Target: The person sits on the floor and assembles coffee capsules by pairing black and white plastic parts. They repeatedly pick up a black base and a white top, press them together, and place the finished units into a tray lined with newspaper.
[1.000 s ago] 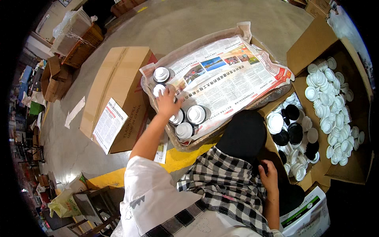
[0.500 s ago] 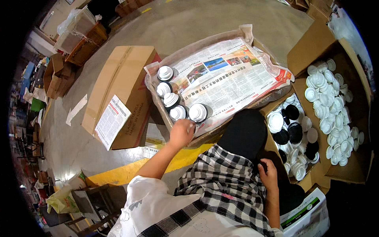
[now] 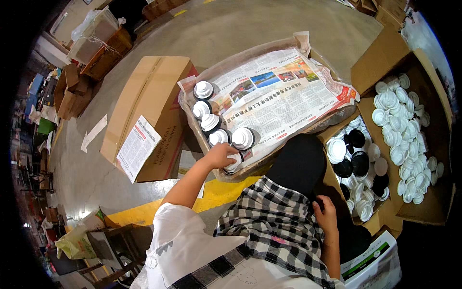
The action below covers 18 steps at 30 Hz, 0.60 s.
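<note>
My left hand [image 3: 223,156] is at the near-left corner of a shallow tray [image 3: 284,153] lined with newspaper. Its fingers are closed on a white stepped lid [image 3: 234,164], partly hidden under them. Beside it, a larger white lid with a black rim [image 3: 242,138] sits on the newspaper [image 3: 279,98]. Similar black-and-white lids [image 3: 210,122] stand in a row along the tray's left side. My right hand [image 3: 327,212] rests by my dark-clad leg, thumb and fingers apart, with nothing visible in it.
An open carton [image 3: 429,212] of white plastic pieces [image 3: 404,144] stands at the right. Closer in, a second box holds white and black caps [image 3: 360,163]. A closed cardboard box [image 3: 139,91] is left of the tray, and a stool [image 3: 115,245] is at lower left.
My left hand has shifted slightly up and right, and a white lid now shows beneath its fingers at the tray corner. My right hand has barely moved.
</note>
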### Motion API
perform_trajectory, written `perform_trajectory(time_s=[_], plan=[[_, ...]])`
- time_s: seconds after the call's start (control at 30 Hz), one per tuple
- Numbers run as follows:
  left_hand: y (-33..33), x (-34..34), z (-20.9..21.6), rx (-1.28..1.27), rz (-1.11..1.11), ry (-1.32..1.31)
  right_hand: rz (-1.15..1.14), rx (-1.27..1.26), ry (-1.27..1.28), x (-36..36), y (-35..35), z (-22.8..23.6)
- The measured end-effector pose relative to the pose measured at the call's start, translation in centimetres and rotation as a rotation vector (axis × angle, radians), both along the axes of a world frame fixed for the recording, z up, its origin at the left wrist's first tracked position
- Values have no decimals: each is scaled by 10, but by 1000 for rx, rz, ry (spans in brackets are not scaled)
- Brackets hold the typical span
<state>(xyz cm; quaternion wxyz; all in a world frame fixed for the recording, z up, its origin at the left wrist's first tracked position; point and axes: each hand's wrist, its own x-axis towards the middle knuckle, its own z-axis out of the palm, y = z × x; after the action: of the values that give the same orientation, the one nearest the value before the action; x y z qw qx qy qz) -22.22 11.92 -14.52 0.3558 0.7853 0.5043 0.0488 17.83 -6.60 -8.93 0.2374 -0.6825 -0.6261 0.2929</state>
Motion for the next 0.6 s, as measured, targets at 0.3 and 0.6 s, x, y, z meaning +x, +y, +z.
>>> perform_trajectory(time_s=[0.3,0.6], plan=[[120,-65,4,447,794,155,-31,-34,27,-2,5,8],[118,-45,8,172,697,550,-98,-142,-3,-1,1,-1]])
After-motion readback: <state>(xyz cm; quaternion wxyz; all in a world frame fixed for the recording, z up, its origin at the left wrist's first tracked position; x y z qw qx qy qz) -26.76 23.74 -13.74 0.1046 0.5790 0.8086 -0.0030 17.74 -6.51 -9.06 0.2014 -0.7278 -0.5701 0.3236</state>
